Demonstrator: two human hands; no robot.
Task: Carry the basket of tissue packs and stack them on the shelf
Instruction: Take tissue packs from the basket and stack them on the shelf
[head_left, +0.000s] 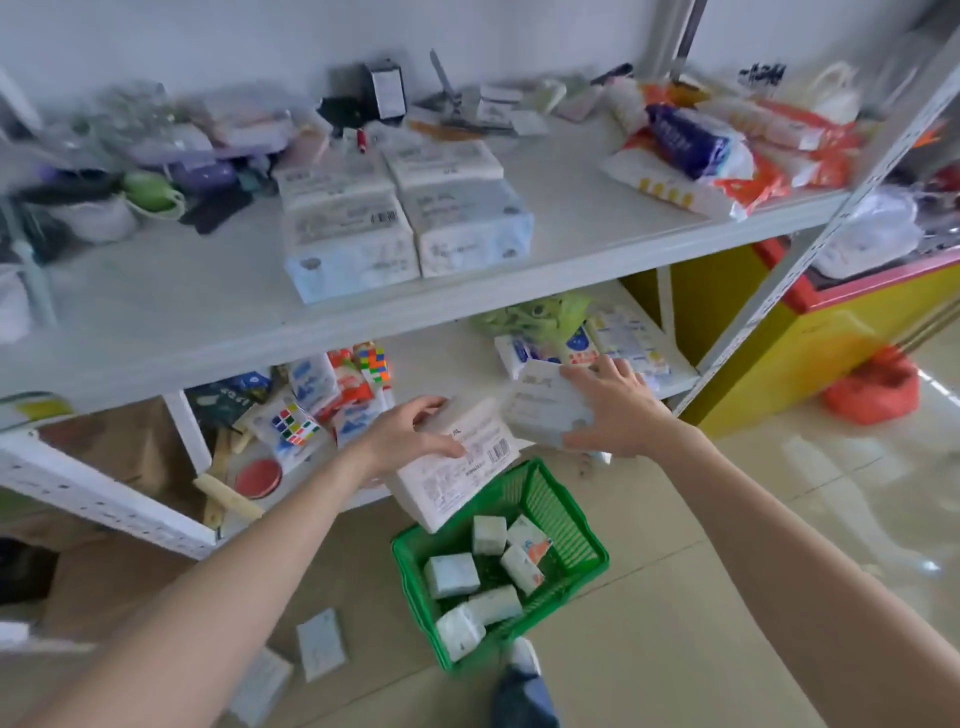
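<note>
A green plastic basket (582, 525) stands on the floor below the shelf and holds several small tissue packs (451, 574). My left hand (410, 434) grips a white tissue pack (457, 475) by its upper edge, above the basket's far rim. My right hand (615, 408) holds a second white tissue pack (540, 405) just to the right, in front of the lower shelf. On the upper shelf (208, 306) sits a block of stacked tissue packs (405, 213), two wide and more than one deep.
The lower shelf (441, 374) carries puzzle cubes, packets and a green bag. Snack bags (696, 150) lie at the upper shelf's right end, cups and clutter at its left. Two packs (319, 644) lie on the floor left of the basket. A yellow and red cabinet (831, 332) stands at the right.
</note>
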